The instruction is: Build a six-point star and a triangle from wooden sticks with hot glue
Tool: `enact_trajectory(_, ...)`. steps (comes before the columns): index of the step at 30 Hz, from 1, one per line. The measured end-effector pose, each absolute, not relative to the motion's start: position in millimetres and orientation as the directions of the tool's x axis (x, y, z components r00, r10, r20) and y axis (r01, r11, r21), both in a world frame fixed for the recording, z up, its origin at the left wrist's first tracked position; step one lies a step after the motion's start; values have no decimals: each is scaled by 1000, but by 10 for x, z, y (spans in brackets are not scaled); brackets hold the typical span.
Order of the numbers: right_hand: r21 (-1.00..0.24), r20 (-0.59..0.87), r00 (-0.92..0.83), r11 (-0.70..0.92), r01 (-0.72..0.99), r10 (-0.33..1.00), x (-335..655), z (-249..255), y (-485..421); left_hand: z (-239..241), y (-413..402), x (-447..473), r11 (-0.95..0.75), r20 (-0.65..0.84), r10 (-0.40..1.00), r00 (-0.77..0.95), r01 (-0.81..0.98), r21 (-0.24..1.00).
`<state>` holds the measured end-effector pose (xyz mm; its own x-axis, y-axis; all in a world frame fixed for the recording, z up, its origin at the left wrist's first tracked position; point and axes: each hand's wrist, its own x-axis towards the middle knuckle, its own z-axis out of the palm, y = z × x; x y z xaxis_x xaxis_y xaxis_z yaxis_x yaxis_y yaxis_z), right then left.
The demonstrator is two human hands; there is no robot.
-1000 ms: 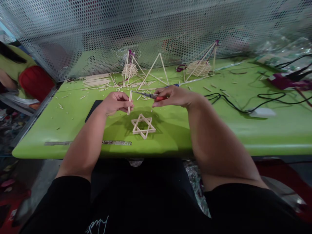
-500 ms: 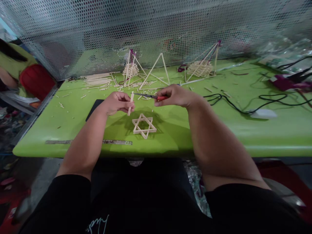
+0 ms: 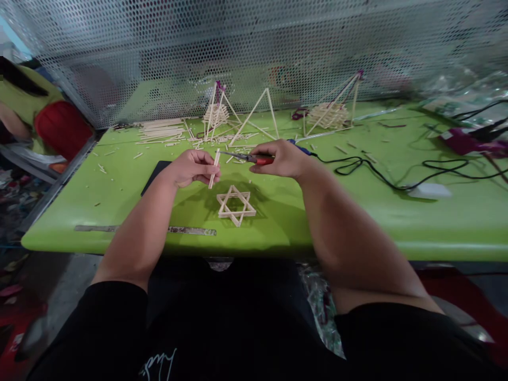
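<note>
My left hand [image 3: 197, 168] is closed around a few short wooden sticks [image 3: 215, 168], pinched upright between thumb and fingers. My right hand [image 3: 280, 159] grips a pair of red-handled scissors [image 3: 241, 156], whose narrow dark blades point left. Their tips reach close to the top of the sticks; whether they touch, I cannot tell. Below and between both hands, a six-pointed star of stacked wooden sticks [image 3: 237, 214] lies flat on the green tabletop [image 3: 278, 222].
Loose sticks [image 3: 162, 129] and offcuts lie at the back. Stick frames [image 3: 272, 111] stand there, two with layered stick shapes [image 3: 327, 115]. A metal ruler [image 3: 192, 230] lies in front, a dark flat object [image 3: 155, 174] at left, black cable [image 3: 381, 177] at right. Perforated metal panel [image 3: 254, 53] behind.
The scissors have turned slightly in my right hand, with more of the pivot showing. My left hand keeps its hold on the sticks. The whole view has shifted a little.
</note>
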<state>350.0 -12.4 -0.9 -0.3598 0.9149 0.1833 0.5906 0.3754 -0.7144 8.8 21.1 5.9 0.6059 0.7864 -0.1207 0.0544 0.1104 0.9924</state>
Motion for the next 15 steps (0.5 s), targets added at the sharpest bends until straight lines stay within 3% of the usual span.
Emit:
enact_trajectory(10,-760,152,-379,353,546,913,3482,10,-154,78,206,85,113,-114,762,637,41,993)
enact_trajectory(15,-650,166,-381,392,652,909,3450,-17,-135,36,232,113,92,-104,789,606,51,994)
